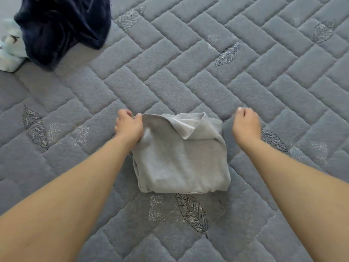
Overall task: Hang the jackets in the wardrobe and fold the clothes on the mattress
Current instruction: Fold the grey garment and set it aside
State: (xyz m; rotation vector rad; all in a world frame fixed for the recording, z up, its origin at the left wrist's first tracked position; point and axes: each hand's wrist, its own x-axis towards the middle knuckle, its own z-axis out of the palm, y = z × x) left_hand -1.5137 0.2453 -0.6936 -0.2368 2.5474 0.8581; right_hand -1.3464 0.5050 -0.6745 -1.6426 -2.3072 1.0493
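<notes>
A light grey garment [179, 159] lies folded into a small square on the grey quilted mattress [245, 76], its far right corner turned over to show a white inner side. My left hand [129, 125] grips the garment's far left corner, thumb on top. My right hand [246, 124] hovers just right of the garment with fingers curled, holding nothing and apart from the cloth.
A crumpled dark navy garment [62, 27] lies at the far left of the mattress. Beside it sits a pale mint and white cloth [9, 48], partly cut off by the frame edge. The mattress stretches wide to the right and far side.
</notes>
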